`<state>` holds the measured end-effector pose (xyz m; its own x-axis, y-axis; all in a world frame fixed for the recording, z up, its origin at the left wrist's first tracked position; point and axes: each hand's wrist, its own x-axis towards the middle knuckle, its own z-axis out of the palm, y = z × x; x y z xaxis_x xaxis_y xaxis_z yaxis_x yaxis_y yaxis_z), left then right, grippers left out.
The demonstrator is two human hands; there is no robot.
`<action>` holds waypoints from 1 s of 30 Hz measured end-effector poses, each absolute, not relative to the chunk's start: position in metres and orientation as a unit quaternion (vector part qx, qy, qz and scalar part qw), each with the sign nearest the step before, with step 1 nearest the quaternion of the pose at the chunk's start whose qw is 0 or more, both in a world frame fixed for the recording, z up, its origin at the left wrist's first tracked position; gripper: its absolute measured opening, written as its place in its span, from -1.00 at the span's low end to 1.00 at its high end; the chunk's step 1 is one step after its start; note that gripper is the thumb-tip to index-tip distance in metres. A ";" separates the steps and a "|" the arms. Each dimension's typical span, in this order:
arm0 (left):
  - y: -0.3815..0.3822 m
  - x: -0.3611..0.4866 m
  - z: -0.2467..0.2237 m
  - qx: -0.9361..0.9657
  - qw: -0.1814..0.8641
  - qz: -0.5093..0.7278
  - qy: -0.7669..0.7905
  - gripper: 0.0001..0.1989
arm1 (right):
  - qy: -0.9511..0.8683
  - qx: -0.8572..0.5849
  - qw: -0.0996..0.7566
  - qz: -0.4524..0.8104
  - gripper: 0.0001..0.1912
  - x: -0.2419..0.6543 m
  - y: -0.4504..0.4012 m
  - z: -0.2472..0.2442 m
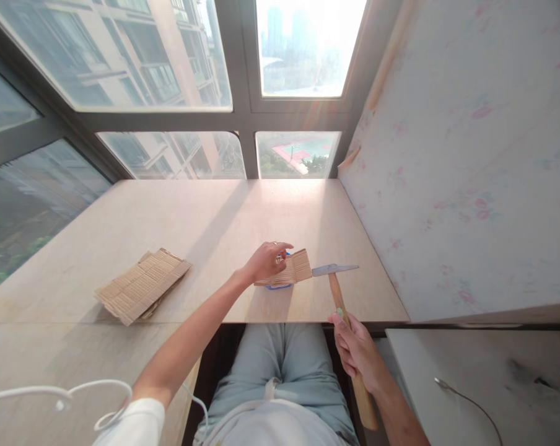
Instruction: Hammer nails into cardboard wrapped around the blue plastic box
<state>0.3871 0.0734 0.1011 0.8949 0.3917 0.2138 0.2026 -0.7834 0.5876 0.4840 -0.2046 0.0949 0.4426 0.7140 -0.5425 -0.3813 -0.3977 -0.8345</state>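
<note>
My right hand [354,347] is wrapped round the wooden handle of a hammer [338,291]. Its grey metal head, tapering at the ends, is level with the right edge of a small piece of corrugated cardboard [301,265]. That cardboard rests on a blue object [279,287], mostly covered, near the table's front edge. Over the cardboard's left part is my left hand [268,261], index finger stretched to the right and the other fingers bent downward. I see nothing held in it, though its underside is partly hidden.
A stack of corrugated cardboard pieces [143,285] lies on the pale wooden table [168,210] at left. White cable [103,384] loops at lower left. Windows [308,49] stand behind, a patterned wall [466,161] at right. A cable end [442,384] lies on a lower white surface.
</note>
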 end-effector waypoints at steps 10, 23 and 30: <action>0.086 0.385 0.083 0.872 0.404 0.205 0.184 -0.55 | -0.134 -0.647 0.538 0.523 -0.47 0.486 -0.207 0.093; 0.088 0.386 0.083 0.875 0.402 0.199 0.184 -0.55 | -0.138 -0.643 0.537 0.528 -0.47 0.483 -0.204 0.094; 0.089 0.385 0.086 0.882 0.390 0.185 0.187 -0.53 | -0.136 -0.639 0.540 0.531 -0.49 0.481 -0.194 0.100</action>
<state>0.3854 0.0893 0.0856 0.8617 0.4742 0.1807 0.1856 -0.6259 0.7575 0.4805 -0.1942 0.0998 0.3999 0.7470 -0.5312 -0.3981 -0.3805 -0.8347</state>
